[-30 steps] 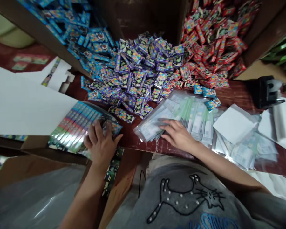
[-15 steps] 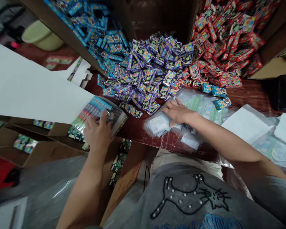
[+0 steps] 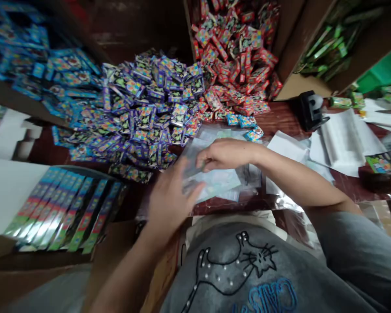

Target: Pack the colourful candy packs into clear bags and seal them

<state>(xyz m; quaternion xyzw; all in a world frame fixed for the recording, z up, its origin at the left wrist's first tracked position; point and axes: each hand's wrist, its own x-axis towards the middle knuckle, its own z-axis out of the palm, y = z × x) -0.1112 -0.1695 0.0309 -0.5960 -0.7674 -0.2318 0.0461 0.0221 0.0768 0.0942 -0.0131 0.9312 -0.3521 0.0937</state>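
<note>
My right hand (image 3: 226,154) pinches a clear plastic bag (image 3: 215,180) with pale printed inserts, lifting it just above the dark red table (image 3: 282,119). My left hand (image 3: 171,198) meets the same bag at its left edge, fingers on the plastic; the picture is blurred there. More clear bags lie flat under it. A row of packed colourful boxes (image 3: 63,215) in clear wrap sits at the left, apart from both hands. Beyond my hands lies a heap of small purple boxes (image 3: 143,113).
Small blue boxes (image 3: 35,69) are piled at the far left and red ones (image 3: 237,52) at the far right of the purple heap. A black stapler-like tool (image 3: 308,108) and white papers (image 3: 342,139) lie to the right. Cardboard boxes (image 3: 35,265) stand low at left.
My left hand has left the wrapped row of boxes and moved right to the clear bag. My right hand has picked a bag up off the stack. The view has swung right.
</note>
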